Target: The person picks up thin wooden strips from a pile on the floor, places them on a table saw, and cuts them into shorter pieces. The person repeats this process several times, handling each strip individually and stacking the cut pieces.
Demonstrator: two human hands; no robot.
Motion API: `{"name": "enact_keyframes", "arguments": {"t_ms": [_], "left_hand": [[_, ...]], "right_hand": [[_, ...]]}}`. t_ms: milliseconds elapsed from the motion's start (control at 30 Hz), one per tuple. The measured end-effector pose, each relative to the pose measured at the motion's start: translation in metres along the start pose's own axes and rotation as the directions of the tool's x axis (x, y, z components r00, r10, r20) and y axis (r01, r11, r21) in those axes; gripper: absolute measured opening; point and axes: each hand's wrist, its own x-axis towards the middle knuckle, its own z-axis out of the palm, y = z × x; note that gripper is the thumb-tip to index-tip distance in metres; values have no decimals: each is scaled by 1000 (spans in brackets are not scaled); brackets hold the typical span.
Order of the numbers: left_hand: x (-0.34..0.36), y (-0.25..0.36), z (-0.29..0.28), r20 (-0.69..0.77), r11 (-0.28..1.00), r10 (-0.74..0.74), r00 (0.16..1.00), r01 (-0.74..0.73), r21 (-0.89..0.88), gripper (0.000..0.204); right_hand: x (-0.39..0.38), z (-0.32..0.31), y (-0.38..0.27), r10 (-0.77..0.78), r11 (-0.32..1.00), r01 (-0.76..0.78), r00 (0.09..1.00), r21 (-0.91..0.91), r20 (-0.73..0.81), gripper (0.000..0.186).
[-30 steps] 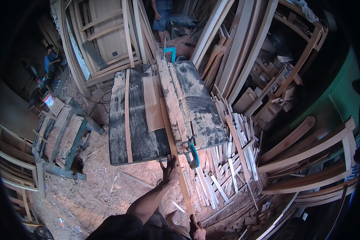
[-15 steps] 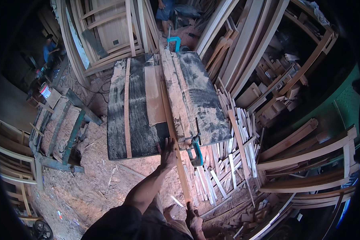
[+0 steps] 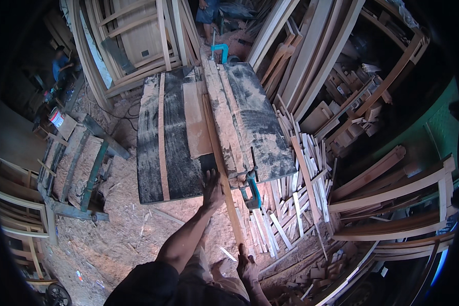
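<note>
The left hand (image 3: pixel 212 193) has its fingers spread at the near edge of the black counter (image 3: pixel 150 158), against the left side of a long wooden strip (image 3: pixel 233 217); the right hand (image 3: pixel 247 269) has its fingers closed on the strip's near end. Beyond the left fingers, the strip runs along a dusty guide board (image 3: pixel 220 115); right of them sits a teal clamp (image 3: pixel 255 194). Feeding the strip along the board looks like the step in hand; next probably calls for an even right-hand push, left fingers steadying it sideways.
</note>
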Motion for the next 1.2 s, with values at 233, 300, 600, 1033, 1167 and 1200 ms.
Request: {"name": "enact_keyframes", "arguments": {"t_ms": [233,300,600,1033,1167,1200], "left_hand": [[-96,10,-6,145,987,146,979,-155,53,59],[-97,13,-9,157,989,142,977,-146,17,58],[-62,17,-17,105,971,174,979,-189,149,54],[-49,-32,-49,-51,982,-97,994,87,-170,44],[-137,-75,-78,-51,993,-102,994,98,-70,39],[-162,-86,-83,6,991,-116,993,116,-59,37]], "right_hand": [[19,5,-6,-63,998,65,995,22,-72,54],[24,4,-9,-88,995,92,993,45,-85,54],[52,-9,-33,-33,999,33,999,12,8,53],[116,-5,-66,-97,994,105,985,43,-142,51],[140,-7,-81,-79,996,85,987,38,-142,50],[148,-7,-86,-98,994,106,979,34,-181,51]]}}
